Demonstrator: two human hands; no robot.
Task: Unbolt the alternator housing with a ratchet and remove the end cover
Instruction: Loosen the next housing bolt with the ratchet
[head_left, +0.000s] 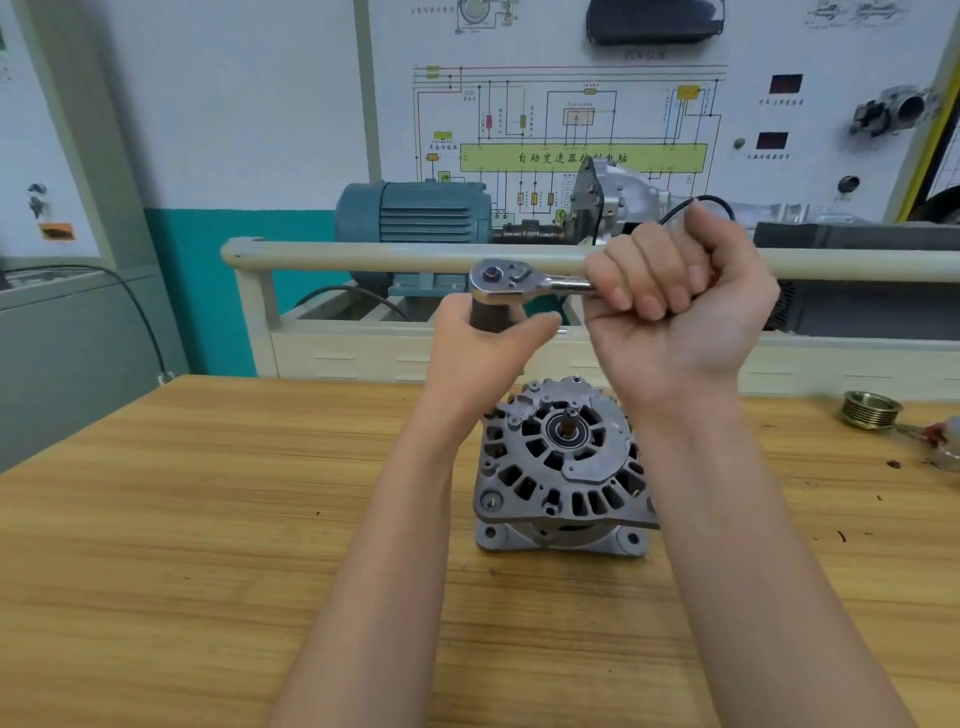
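- We are gripping the ratchet handle with our right hand; the fingers are hiding the handle.
- Our left hand is holding the dark socket under the ratchet head; its lower part is hidden.
- The alternator is standing on the wooden surface, below our hands, partly covered by our right forearm.

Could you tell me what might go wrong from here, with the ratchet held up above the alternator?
1. The left hand grips only the socket under the ratchet; if it slips off, it could drop onto the alternator.
2. The alternator stands loose on the table, neither hand steadying it, so it may twist once force is applied.
3. The pulley sits near the table's far edge and could get knocked off.
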